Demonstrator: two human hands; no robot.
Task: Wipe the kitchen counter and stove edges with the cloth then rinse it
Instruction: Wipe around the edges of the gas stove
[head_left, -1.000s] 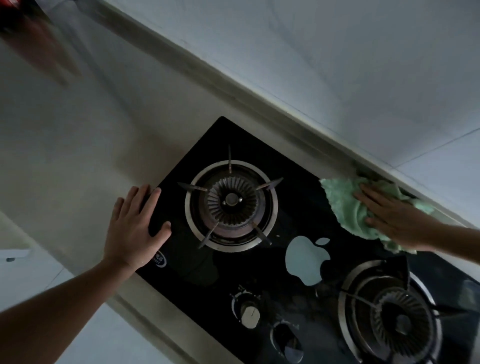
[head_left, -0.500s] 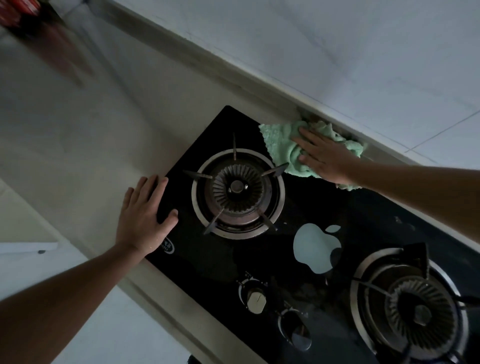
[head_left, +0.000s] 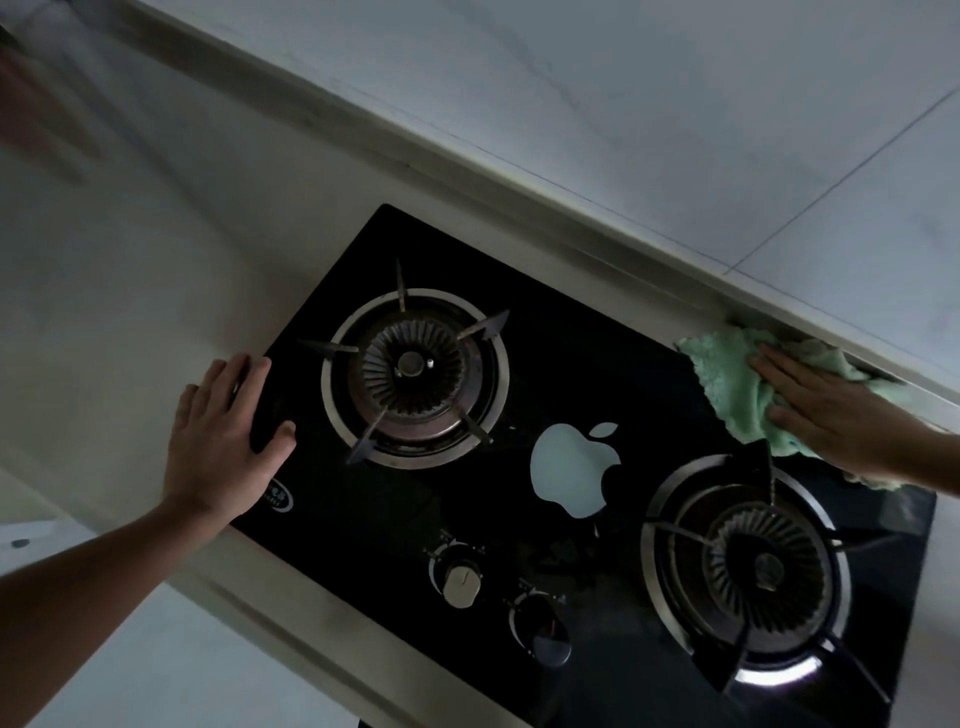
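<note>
Nearest, the left hand lies flat, fingers spread, on the stove's left edge, holding nothing. Farther off at the right, the right hand presses the green cloth down with straight fingers at the stove's far edge, against the raised ledge. That edge runs leftward from the cloth, so the right hand is placed to sweep it.
</note>
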